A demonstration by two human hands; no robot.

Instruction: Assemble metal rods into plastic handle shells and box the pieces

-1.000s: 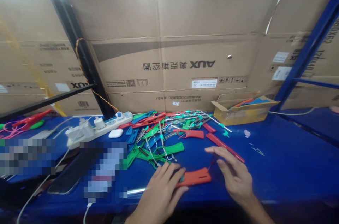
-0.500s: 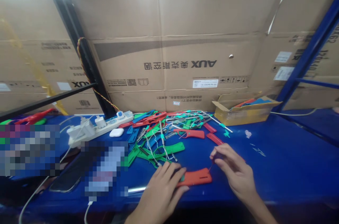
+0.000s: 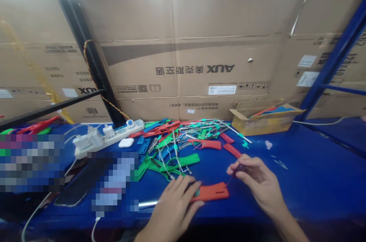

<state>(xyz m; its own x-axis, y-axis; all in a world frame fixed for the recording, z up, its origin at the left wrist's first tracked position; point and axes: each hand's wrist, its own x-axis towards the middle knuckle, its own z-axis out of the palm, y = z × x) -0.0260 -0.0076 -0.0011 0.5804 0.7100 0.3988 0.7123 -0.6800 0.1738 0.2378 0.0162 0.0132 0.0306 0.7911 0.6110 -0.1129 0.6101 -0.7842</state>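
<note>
One left hand [image 3: 180, 198] is gripping the left end of an orange-red, elongated plastic casing [image 3: 214, 191], which is lying on the blue desk [image 3: 314, 181]; toward the casing's right end, a dark-handled, thin-shafted tool [image 3: 240, 168] is slanting down from the right hand [image 3: 259, 181], which is gripping it.

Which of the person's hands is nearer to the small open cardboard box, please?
Right. The right hand is on the near side of the box; the left hand is farther off, to the near left.
</note>
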